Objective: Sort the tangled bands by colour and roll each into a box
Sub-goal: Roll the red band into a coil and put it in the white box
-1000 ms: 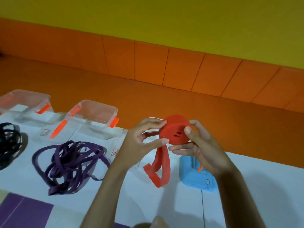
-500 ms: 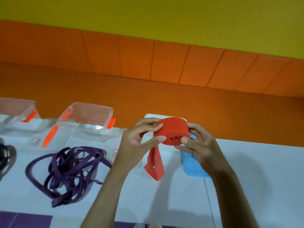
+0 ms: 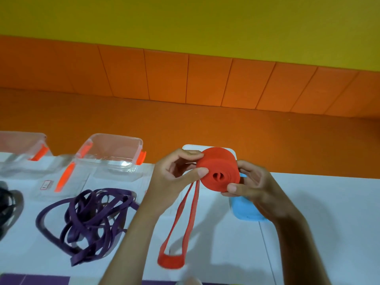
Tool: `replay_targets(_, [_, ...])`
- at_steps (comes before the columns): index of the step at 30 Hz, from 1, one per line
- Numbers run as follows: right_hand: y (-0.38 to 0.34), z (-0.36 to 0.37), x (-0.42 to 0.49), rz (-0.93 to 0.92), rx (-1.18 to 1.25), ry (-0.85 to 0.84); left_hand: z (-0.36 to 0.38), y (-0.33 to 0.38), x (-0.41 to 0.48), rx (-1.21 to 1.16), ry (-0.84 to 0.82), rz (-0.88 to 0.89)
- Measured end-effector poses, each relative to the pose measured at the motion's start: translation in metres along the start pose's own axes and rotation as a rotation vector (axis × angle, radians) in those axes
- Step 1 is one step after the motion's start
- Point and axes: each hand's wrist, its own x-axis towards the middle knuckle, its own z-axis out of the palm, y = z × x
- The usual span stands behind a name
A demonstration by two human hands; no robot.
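A red band (image 3: 219, 171) is rolled into a thick coil held above the white table. My left hand (image 3: 174, 177) pinches the coil's left side between thumb and fingers. My right hand (image 3: 253, 188) pinches its lower right edge. A loose red loop (image 3: 181, 223) hangs down from the coil to the table. A tangled purple band (image 3: 90, 219) lies on the table at the left. A black band (image 3: 6, 204) shows at the far left edge. A rolled blue band (image 3: 244, 210) sits in a box partly hidden behind my right hand.
Two clear plastic boxes with orange clips stand at the back left, one (image 3: 115, 153) nearer the middle and one (image 3: 20, 147) at the edge. A white lid or box rim (image 3: 189, 147) shows behind the coil. An orange floor and wall lie beyond the table (image 3: 329, 212).
The hanging red loop has become longer and now reaches the table. The coil's open face has turned toward me. The view has shifted slightly.
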Motion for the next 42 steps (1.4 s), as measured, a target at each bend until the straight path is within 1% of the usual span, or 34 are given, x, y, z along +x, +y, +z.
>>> replay_targets(3, [0.001,-0.003,0.0,0.02,0.019,0.003,0.005,-0.005,-0.001,-0.014,-0.003,-0.055])
replay_targets(7, [0.005,-0.001,0.003,0.058,0.062,0.035,0.005,-0.012,0.002,-0.002,0.001,-0.067])
replay_targets(12, [0.001,-0.003,0.007,-0.006,0.106,0.066,0.015,-0.02,0.006,-0.134,0.04,-0.087])
replay_targets(15, [0.003,-0.009,0.009,-0.054,0.104,0.128,0.021,-0.019,0.013,-0.115,0.029,-0.069])
replay_targets(17, [0.006,-0.011,0.01,-0.083,0.139,0.158,0.022,-0.016,0.018,-0.076,-0.014,-0.056])
replay_targets(19, [0.009,-0.015,0.011,-0.113,0.194,0.146,0.023,-0.014,0.022,-0.027,-0.072,-0.036])
replay_targets(22, [0.012,-0.022,0.011,-0.102,0.254,0.08,0.031,-0.016,0.023,0.004,-0.079,-0.001])
replay_targets(24, [0.009,-0.028,0.008,-0.029,0.189,0.053,0.038,-0.02,0.021,0.025,-0.061,0.024])
replay_targets(27, [0.005,-0.042,0.004,0.028,-0.093,0.04,0.048,-0.028,0.017,0.064,-0.016,0.028])
replay_targets(29, [0.004,-0.05,0.002,0.047,-0.123,0.052,0.057,-0.033,0.016,0.086,0.021,0.013])
replay_targets(33, [0.003,-0.065,0.002,0.044,-0.023,0.076,0.071,-0.038,0.02,0.092,0.079,0.022])
replay_targets(35, [0.003,-0.072,0.001,0.039,0.016,0.09,0.073,-0.039,0.022,0.118,0.043,-0.001])
replay_targets(39, [0.004,-0.09,0.0,0.062,0.116,0.12,0.081,-0.039,0.027,0.152,-0.1,-0.097])
replay_targets(42, [0.004,-0.106,0.001,0.086,0.143,0.077,0.093,-0.039,0.03,0.165,-0.081,-0.044])
